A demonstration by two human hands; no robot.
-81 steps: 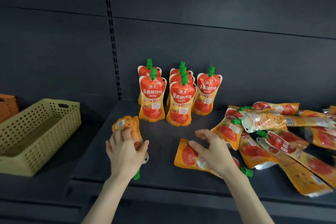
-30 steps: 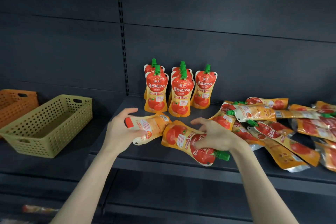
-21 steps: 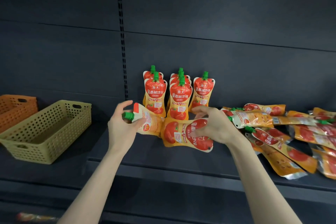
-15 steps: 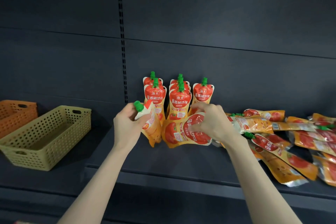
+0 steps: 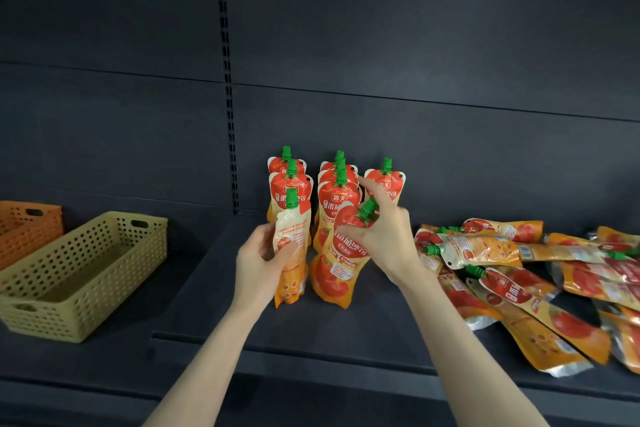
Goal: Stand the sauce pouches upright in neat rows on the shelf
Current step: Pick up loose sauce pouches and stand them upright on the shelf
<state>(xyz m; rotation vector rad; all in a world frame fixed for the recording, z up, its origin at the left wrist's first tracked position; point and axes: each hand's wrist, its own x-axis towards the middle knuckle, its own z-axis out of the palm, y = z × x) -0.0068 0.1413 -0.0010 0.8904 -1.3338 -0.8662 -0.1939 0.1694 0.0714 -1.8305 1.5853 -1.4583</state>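
Observation:
My left hand (image 5: 258, 262) grips an orange sauce pouch (image 5: 291, 267) upright, back face toward me, green cap on top, its base near the dark shelf (image 5: 363, 326). My right hand (image 5: 384, 236) holds a second pouch (image 5: 337, 270) by its neck, front label toward me, tilted slightly right. Both stand just in front of several upright pouches (image 5: 341, 191) lined up against the back wall. A heap of pouches (image 5: 519, 274) lies flat on the shelf's right side.
A yellow perforated basket (image 5: 79, 274) sits on the neighbouring shelf to the left, with an orange basket (image 5: 27, 229) behind it. A slotted upright (image 5: 228, 107) runs down the back panel. The shelf's front edge (image 5: 311, 360) is below my forearms.
Both hands lifted pouches that lay flat, turned them cap-up and carried them back to just in front of the standing rows. The view tilted upward.

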